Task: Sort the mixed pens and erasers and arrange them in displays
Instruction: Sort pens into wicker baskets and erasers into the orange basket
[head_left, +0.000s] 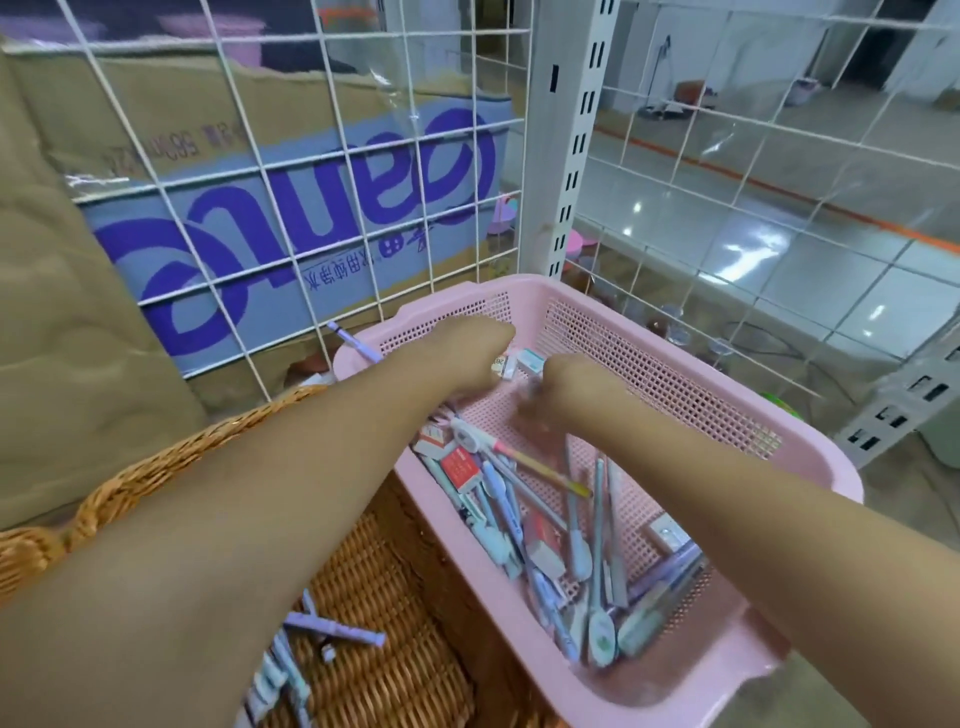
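A pink perforated basket (654, 379) holds a heap of pastel pens (582, 551) and boxed erasers, one of them red and white (460, 468). Both my arms reach into its far end. My left hand (475, 351) is curled, and two small erasers (517, 362) poke out at its fingertips. My right hand (558, 387) is right beside them, its fingers pointing down at the basket floor and blurred by motion, so its grip is unclear. To the left, a wicker basket (395, 613) contains a few purple pens (332, 630).
A white wire grid (291, 171) stands close behind both baskets, with a cardboard box (322, 208) behind it. A slotted white shelf post (569, 135) rises behind the pink basket. One purple pen (357, 344) lies at the pink basket's far left rim.
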